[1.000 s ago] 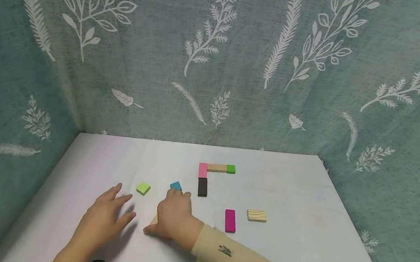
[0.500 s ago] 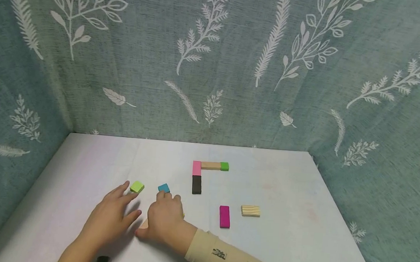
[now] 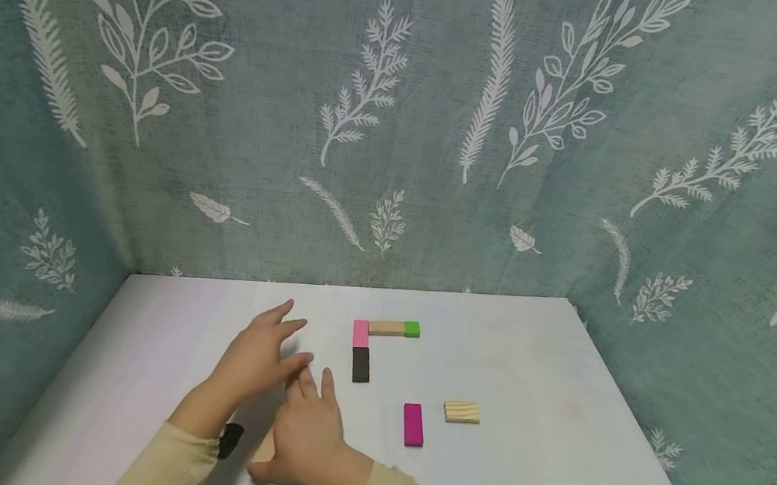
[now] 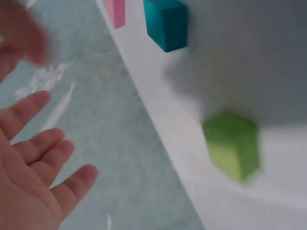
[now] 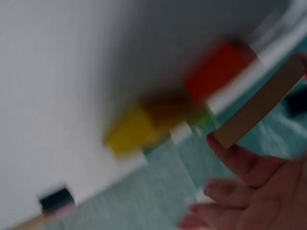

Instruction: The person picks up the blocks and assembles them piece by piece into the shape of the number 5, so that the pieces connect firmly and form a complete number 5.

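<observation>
The right hand [image 3: 310, 432] is pinching a plain wooden strip [image 5: 261, 103] by its ends, a fingertip pressing at one and the thumb, partly cut off by the right wrist view, at the other; the remaining fingers are extending loosely. This strip is sitting at the near left part of the white desk [image 3: 521, 372], mostly hidden under the hand from above. The left hand [image 3: 252, 357] is hovering just beyond and to the left, its grip holding nothing, fingers spreading apart. Its thumb is overlapping the right fingertips in the head view; whether they are touching, I cannot tell.

Under the left hand, a teal block [image 4: 168, 24] and a lime block [image 4: 232, 146] are standing apart on the desk. By the right hand, a yellow block [image 5: 132, 134] and a red block [image 5: 218, 69] are showing, too blurred for telling whether they are touching.

Farther off, a pink block [image 3: 361, 333] is meeting a black block [image 3: 361, 364] on its near side and a tan block [image 3: 387, 328] on its right, with a green block [image 3: 412, 329] ending that row. Nearer and to the right, a magenta block [image 3: 413, 424] is lying beside a wavy-grained block [image 3: 461, 411]. Leaf-patterned cloth [image 3: 437, 126] is hanging behind the desk.
</observation>
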### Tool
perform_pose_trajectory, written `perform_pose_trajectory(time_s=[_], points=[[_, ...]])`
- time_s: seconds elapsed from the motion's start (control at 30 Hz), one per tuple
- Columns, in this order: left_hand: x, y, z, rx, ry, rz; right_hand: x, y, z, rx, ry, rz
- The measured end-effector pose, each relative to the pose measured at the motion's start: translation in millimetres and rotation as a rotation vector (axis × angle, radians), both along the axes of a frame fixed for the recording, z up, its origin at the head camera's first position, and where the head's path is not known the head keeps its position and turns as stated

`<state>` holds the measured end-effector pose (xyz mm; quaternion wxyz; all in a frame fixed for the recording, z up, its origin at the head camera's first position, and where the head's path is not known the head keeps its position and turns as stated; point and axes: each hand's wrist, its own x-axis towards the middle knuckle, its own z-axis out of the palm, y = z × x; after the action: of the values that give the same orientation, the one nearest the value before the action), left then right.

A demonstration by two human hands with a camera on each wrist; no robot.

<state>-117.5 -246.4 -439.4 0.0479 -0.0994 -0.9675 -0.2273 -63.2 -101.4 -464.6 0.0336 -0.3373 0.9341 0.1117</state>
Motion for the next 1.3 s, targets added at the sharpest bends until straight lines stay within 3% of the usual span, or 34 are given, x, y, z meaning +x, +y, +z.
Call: perform_pose_trajectory(time_s=[0.17,0.3,0.37,0.5,0.67,1.1,1.3], points=[[-46.6,32.0,-9.5,-0.097,-0.085,-0.088,-2.4,61.0,28.4,-0.176,-0.092,-0.106],[-62.6,48.2,-21.2,-0.224,-0.177,-0.119,-19.3,98.7,30.7,-0.265,-0.108,-0.224],[-66.0,53.5,-26.8,-0.268,-0.199,-0.119,-30.5,110.2,25.4,-0.289,-0.105,-0.281],[-70.5,61.0,-35.2,-0.298,-0.173,-0.126,-49.9,123.5,14.3,-0.304,-0.107,-0.358],[-73.6,67.8,-37.9,-0.274,-0.155,-0.128,-66.0,128.3,3.8,-0.278,-0.107,-0.398],[-82.0,78.4,-42.4,-0.245,-0.169,-0.122,-86.6,128.2,-11.5,-0.227,-0.102,-0.436],[-81.3,78.1,-44.6,-0.232,-0.174,-0.116,-88.8,127.3,-15.5,-0.202,-0.106,-0.454]])
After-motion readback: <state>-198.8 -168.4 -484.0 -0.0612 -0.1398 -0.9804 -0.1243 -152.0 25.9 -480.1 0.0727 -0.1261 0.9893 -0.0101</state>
